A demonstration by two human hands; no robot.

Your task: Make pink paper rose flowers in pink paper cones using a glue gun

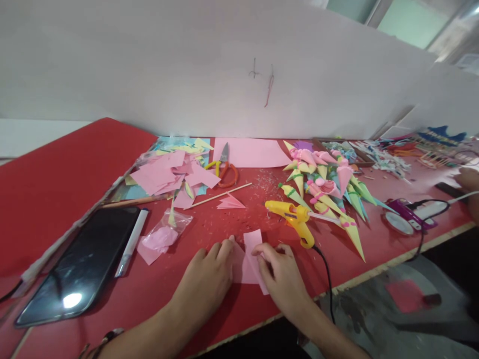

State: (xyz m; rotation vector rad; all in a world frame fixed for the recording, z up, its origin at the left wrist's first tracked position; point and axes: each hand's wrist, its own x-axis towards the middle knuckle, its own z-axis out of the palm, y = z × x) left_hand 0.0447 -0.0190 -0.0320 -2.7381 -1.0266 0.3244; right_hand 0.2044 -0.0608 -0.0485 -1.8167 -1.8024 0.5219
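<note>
1. Paper [244, 274], pink, lies on the red bench [228, 316] close to its near edge, between my two hands, with a narrow upright-looking section slanting across its right side. Whether that's a folded flap or a second strip, I can't tell from here.

2. Left hand [209, 274] now: fingers bent and close together, lying over the paper's left side. The fingertips are partly hidden, so I can't say whether they pinch or only press.

3. Right hand [286, 281]: index finger and thumb curl in at the slanting section, other fingers folded loosely. It looks close to a pinch, but I can't confirm that it's closed.

4. Handling, as I judge it: nearly weightless, thin, fairly crisp, quick to crease and easy to tear. On this smooth bench it should slide unless one hand pins it flat.

5. Best hold, I reckon: broad, light pressure on the left part, fingertips at the slanting section's outer edge. Squeezing mid-sheet risks a stray crease.

6. Beside the right hand sits the yellow glue gun [295, 217], its black cord running over the near edge. Scissors [225, 152] lie towards the far edge, well apart from both hands.
</note>
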